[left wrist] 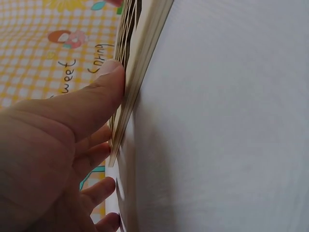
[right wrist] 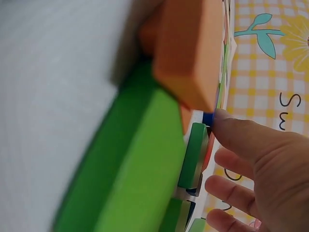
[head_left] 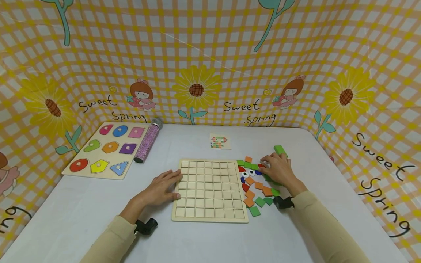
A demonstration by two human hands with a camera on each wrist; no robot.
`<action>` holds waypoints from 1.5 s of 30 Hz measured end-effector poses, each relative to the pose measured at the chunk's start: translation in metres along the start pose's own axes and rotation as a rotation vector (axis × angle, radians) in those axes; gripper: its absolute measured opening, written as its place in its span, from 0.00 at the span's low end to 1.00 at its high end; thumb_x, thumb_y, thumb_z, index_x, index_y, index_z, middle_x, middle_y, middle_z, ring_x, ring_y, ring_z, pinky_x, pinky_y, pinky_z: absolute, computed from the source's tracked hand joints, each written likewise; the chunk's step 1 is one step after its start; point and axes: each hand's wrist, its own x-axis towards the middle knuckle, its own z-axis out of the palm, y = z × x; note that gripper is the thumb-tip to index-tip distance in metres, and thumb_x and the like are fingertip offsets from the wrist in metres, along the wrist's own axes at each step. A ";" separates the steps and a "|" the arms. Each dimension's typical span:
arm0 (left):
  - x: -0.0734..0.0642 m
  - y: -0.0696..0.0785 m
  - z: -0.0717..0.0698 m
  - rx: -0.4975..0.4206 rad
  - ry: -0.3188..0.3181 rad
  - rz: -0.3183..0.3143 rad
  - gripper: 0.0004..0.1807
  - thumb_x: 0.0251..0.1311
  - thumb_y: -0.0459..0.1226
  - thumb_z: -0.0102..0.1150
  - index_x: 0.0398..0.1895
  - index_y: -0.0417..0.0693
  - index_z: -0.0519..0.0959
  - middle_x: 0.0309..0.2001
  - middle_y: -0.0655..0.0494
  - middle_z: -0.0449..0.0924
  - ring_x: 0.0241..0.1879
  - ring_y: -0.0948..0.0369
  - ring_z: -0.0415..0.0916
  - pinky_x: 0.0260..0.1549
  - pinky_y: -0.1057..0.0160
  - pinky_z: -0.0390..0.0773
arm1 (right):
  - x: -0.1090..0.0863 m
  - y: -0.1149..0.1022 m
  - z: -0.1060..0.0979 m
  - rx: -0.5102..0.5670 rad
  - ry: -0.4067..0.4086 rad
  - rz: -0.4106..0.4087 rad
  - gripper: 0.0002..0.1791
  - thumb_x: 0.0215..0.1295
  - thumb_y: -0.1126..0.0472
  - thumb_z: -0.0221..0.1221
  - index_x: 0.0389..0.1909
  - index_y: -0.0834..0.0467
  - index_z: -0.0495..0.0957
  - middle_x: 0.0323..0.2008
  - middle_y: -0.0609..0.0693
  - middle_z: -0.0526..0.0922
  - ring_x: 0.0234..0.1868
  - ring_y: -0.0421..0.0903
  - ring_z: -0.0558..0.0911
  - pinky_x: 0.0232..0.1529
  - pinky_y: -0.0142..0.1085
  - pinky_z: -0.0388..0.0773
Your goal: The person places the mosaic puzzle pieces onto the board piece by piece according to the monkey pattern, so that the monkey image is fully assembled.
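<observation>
A light wooden board with a grid of square cells (head_left: 209, 190) lies flat on the white table. At its left edge rests my left hand (head_left: 160, 188), thumb and fingertips touching the rim. My right hand (head_left: 279, 168) reaches over the loose pieces right of the board, its fingers spread and gently bent. In the right wrist view the thumb touches a small blue piece (right wrist: 208, 118). Around that hand lie orange squares (head_left: 258, 185), green pieces (head_left: 260, 201), red pieces (head_left: 245, 187) and white round eye pieces (head_left: 251, 172). Several green pieces (head_left: 280, 150) lie beyond and under the right hand.
Behind the board lies a small picture card (head_left: 220, 141) with a colored mosaic figure. At the back left sit a knobbed shape puzzle (head_left: 88, 157) and a glittery pink microphone (head_left: 147, 143). Checkered cloth (head_left: 210, 54) walls in the table's back and sides.
</observation>
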 end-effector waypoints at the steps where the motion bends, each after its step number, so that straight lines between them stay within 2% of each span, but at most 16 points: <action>1: 0.000 0.000 0.000 -0.003 -0.002 -0.003 0.39 0.59 0.48 0.59 0.71 0.43 0.59 0.74 0.48 0.52 0.73 0.42 0.45 0.66 0.33 0.50 | 0.000 0.000 0.000 0.001 0.000 0.000 0.24 0.59 0.49 0.62 0.52 0.59 0.78 0.49 0.63 0.75 0.52 0.63 0.63 0.51 0.58 0.59; 18: 0.000 -0.001 0.002 -0.012 -0.004 -0.038 0.42 0.59 0.50 0.59 0.72 0.42 0.56 0.75 0.48 0.50 0.74 0.43 0.44 0.67 0.34 0.48 | 0.005 -0.005 0.005 -0.049 -0.023 0.057 0.22 0.58 0.48 0.63 0.47 0.59 0.81 0.43 0.59 0.78 0.48 0.60 0.65 0.52 0.57 0.61; 31: 0.000 0.000 0.002 -0.009 -0.003 -0.036 0.41 0.59 0.50 0.58 0.72 0.43 0.56 0.75 0.49 0.50 0.74 0.43 0.44 0.67 0.34 0.48 | 0.002 -0.001 0.003 -0.085 0.020 0.069 0.19 0.60 0.50 0.61 0.45 0.59 0.82 0.40 0.59 0.79 0.49 0.64 0.68 0.51 0.61 0.61; 38: -0.001 0.001 0.002 -0.007 0.002 -0.029 0.41 0.59 0.49 0.59 0.71 0.42 0.56 0.75 0.48 0.50 0.74 0.43 0.44 0.67 0.34 0.49 | 0.001 0.001 0.001 -0.081 0.036 0.112 0.20 0.59 0.48 0.61 0.42 0.61 0.82 0.41 0.61 0.80 0.49 0.66 0.67 0.51 0.62 0.61; 45: -0.002 0.002 0.001 -0.010 0.001 -0.029 0.40 0.60 0.48 0.59 0.71 0.42 0.56 0.75 0.47 0.50 0.73 0.42 0.44 0.67 0.34 0.49 | 0.001 0.003 0.001 -0.093 0.053 0.151 0.21 0.58 0.48 0.62 0.40 0.63 0.83 0.41 0.63 0.81 0.46 0.64 0.68 0.50 0.61 0.61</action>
